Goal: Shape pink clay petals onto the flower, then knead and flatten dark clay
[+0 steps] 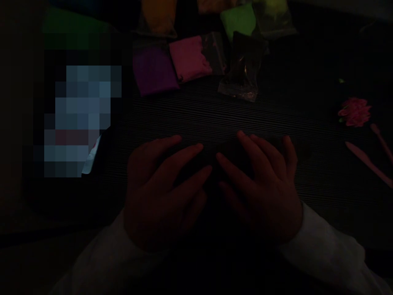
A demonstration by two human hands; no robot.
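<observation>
In dim light, my left hand point(162, 196) is over the dark table point(172, 114), its fingers apart and loosely bent. My right hand point(265, 190) faces it from the other side, fingers likewise spread, with a narrow gap between the fingertips of the two. I see nothing held in either one. Whatever may lie under the palms is hidden or lost in shadow. Both wrists come out of pale sleeves.
Beyond the hands lie bags of purple point(156, 69), pink point(190, 57) and green point(238, 19) clay-like material, plus a crumpled clear bag point(242, 69). A pink flower point(356, 111) and a pink knife-shaped tool point(367, 162) are rightward. A blurred lit screen point(84, 106) stands left.
</observation>
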